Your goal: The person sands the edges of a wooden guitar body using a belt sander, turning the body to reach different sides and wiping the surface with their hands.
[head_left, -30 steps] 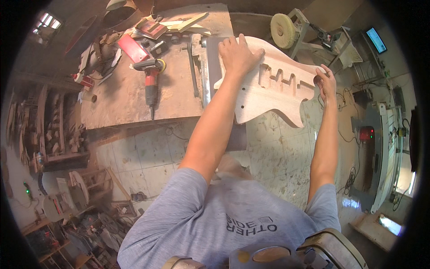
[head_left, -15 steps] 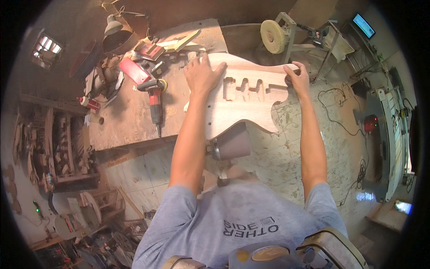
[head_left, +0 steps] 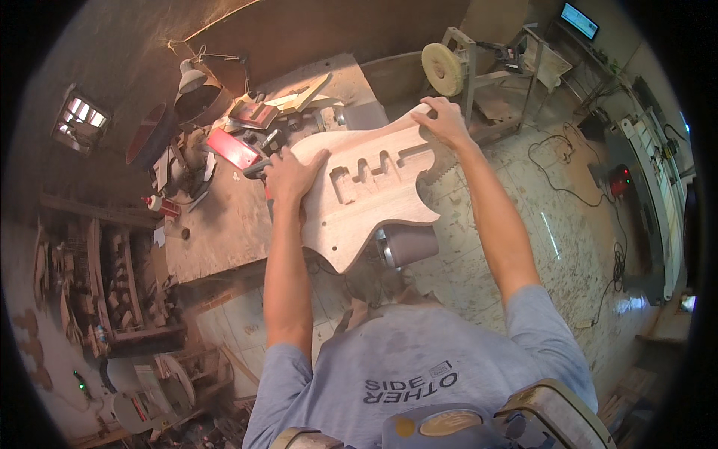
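One bare left hand point(head_left: 292, 177) clamps the broad end and the bare right hand point(head_left: 449, 126) the narrower end of a pale, guitar-shaped wooden body point(head_left: 366, 208), held across the near right corner of the dusty brown wooden worktop point(head_left: 224, 232), apparently to share its weight.

You are holding a pale guitar body point(head_left: 366, 213) in both hands, your left hand point(head_left: 293, 177) gripping its wide end and your right hand point(head_left: 447, 126) grasping the narrow end. Its routed pockets are facing up. Just below its edge a grey drum point(head_left: 411, 245) is showing. On the bench point(head_left: 224, 224) to your left, a red plate point(head_left: 232, 150) is lying near a bottle point(head_left: 162, 206), with a lamp point(head_left: 191, 79) hanging beyond. A yellowish wheel point(head_left: 443, 69) is standing past your right hand, and a cable point(head_left: 540, 159) is trailing across the floor point(head_left: 493, 254).
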A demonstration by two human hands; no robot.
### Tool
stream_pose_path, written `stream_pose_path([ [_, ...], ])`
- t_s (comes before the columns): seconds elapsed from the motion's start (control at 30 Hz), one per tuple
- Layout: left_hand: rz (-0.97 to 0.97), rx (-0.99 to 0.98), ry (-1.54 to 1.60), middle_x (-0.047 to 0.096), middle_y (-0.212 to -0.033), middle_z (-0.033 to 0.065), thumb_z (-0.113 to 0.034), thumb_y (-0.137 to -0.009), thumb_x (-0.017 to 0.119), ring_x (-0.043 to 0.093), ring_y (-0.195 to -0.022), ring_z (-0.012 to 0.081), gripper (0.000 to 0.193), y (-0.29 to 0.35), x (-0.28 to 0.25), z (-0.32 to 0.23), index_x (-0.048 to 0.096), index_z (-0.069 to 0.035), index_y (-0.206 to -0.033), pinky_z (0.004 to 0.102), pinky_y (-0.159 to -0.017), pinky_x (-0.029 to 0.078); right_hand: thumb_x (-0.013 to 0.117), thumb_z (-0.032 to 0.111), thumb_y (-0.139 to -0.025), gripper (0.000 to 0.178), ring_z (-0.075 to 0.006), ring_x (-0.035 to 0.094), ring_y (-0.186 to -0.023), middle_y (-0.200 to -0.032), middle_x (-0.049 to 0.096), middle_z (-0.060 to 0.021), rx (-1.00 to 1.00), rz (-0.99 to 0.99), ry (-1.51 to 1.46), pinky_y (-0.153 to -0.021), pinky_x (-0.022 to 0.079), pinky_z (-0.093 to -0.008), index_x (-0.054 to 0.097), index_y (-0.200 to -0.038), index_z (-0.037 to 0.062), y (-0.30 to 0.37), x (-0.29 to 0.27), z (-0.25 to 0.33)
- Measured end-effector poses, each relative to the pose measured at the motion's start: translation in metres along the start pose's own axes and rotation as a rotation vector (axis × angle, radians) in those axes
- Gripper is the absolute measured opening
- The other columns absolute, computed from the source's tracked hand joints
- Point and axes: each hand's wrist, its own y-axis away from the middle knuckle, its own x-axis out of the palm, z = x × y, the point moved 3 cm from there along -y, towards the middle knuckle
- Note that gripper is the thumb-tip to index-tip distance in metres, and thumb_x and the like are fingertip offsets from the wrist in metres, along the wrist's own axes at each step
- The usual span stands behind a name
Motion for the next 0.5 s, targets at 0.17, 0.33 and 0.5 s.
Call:
stream_pose_path([
  [0.17,0.258,0.043,0.22,0.052,-0.146,0.0351,-0.079,-0.067,0.079,0.058,-0.131,0.0437,0.125,-0.013,-0.012,0.066,0.044,0.008,-0.149,0.0487,-0.11,0.047,0.072,0.063,-0.086,0.067,-0.0364,0.051,-0.135,-0.141,0.062,-0.0071,0.008,0.092,-0.065,-0.117,0.033,-0.0537,0.069,-0.136,0.0191,-0.003,0.017,0.037],
  [0.33,0.245,0.04,0.403,0.066,-0.129,0.0299,-0.064,-0.066,0.09,0.07,-0.113,0.0354,0.114,0.003,-0.026,0.093,0.049,0.009,-0.142,0.043,-0.097,0.055,0.068,0.066,-0.088,0.07,-0.0357,0.049,-0.139,-0.146,0.059,-0.0069,-0.017,0.156,-0.003,-0.119,0.026,-0.0605,0.065,-0.141,0.0202,-0.005,0.032,0.067],
  [0.5,0.201,0.085,0.403,0.069,-0.123,0.0277,-0.055,-0.075,0.089,0.072,-0.106,0.0319,0.101,0.011,-0.032,0.117,0.05,0.011,-0.14,0.0396,-0.092,0.057,0.065,0.067,-0.091,0.072,-0.0346,0.044,-0.145,-0.152,0.055,-0.0081,-0.025,0.239,0.012,-0.123,0.018,-0.067,0.059,-0.147,0.0221,-0.011,0.05,0.085],
])
